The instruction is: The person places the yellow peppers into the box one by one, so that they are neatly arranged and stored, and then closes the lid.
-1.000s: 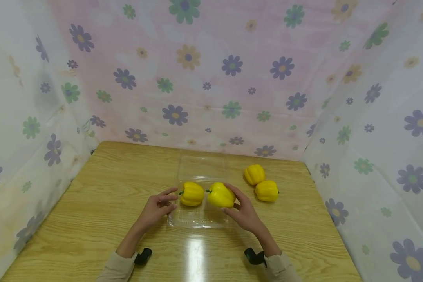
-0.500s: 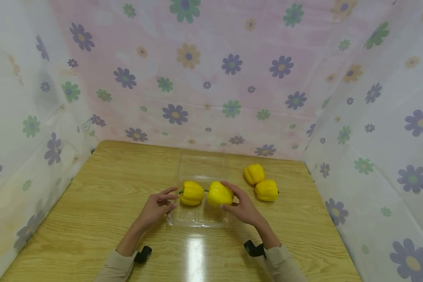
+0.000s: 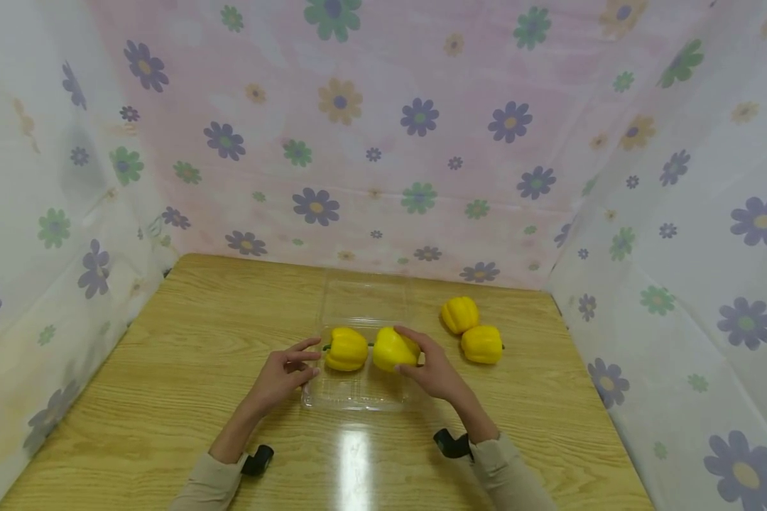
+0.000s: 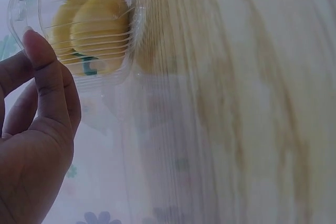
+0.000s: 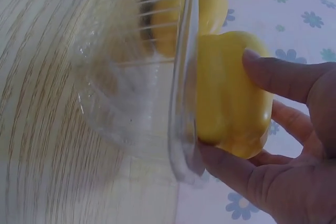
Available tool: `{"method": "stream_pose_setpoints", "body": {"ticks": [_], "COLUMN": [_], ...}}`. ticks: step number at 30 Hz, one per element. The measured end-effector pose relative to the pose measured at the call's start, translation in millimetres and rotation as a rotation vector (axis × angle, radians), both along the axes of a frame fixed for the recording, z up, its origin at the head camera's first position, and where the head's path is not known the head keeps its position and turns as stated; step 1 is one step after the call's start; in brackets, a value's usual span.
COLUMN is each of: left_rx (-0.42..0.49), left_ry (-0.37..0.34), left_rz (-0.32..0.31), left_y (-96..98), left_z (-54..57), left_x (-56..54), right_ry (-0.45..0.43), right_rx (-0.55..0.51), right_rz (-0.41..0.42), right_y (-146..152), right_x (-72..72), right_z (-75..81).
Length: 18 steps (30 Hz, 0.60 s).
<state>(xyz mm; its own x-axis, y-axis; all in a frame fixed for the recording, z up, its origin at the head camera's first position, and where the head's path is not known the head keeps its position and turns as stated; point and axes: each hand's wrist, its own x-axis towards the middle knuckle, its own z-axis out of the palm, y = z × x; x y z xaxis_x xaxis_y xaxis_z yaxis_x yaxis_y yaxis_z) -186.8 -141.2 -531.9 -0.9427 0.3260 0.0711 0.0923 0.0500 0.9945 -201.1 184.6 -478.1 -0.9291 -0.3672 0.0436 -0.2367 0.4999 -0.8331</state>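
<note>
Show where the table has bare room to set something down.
Bare wood on the table lies left of the left hand, out to the left edge, and right of the right hand, in front of the two loose peppers. Crowded: the clear container, one pepper inside, a held pepper over it.

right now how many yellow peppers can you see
4: the left pepper lies in the clear container, the right hand holds another pepper beside it, and the far pepper and near pepper sit on the table to the right.
</note>
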Motion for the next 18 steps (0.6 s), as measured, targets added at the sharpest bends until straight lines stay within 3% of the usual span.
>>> {"method": "stream_pose_setpoints", "body": {"ticks": [8, 18], "left_rx": [-0.02, -0.024], "left_ry": [-0.004, -0.003], "left_rz": [0.007, 0.009], "left_y": [-0.1, -0.2], "left_z": [0.5, 1.1], "left_x": [0.1, 0.1], "right_ry": [0.032, 0.055], "right_rx": [0.051, 0.105], "right_rz": [-0.071, -0.08], "right_y": [-14, -20], "right_x": [3.0, 0.6], "right_z": [-1.1, -9.6]}}
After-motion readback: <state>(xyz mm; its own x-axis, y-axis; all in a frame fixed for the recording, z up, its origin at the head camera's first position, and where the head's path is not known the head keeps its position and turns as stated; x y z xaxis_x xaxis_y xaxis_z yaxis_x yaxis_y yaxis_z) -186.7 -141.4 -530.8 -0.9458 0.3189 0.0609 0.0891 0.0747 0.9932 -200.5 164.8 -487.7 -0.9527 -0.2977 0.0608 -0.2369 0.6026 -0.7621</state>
